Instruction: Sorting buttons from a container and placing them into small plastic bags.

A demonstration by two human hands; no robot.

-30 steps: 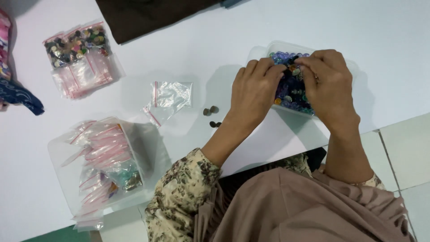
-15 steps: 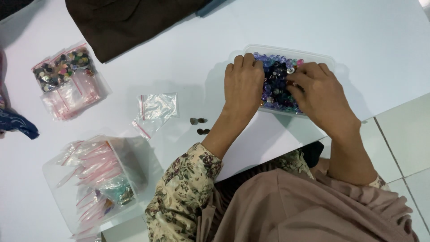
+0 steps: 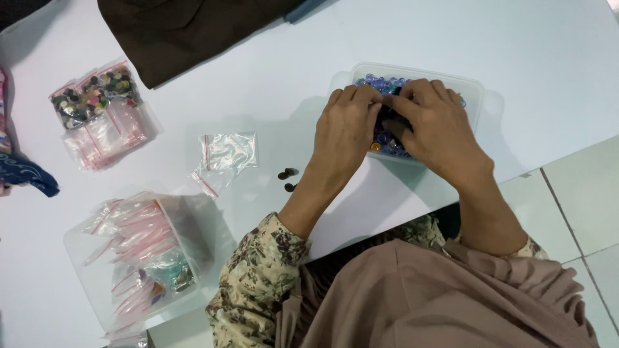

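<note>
A clear plastic box [image 3: 475, 90] of blue and purple beads [image 3: 382, 84] sits on the white table near its front edge. Both my hands are over the box. My left hand [image 3: 348, 129] covers its left part, fingers curled down into the beads. My right hand [image 3: 442, 125] lies across the middle and right of the box, and its fingertips meet the left hand's over the beads. The fingertips are hidden, so I cannot tell whether either hand holds a bead.
A few dark beads [image 3: 288, 175] and small clear zip bags [image 3: 225, 154] lie left of my hands. Further left are a bag of mixed beads [image 3: 97, 93] and a clear tub of zip bags [image 3: 142, 258]. Dark brown cloth [image 3: 193, 32] lies behind. The tiled floor [image 3: 580, 206] shows right.
My right hand has slid left over the box until its fingers meet the left hand's. The left hand stays on the box's left part. The view has shifted a little.
</note>
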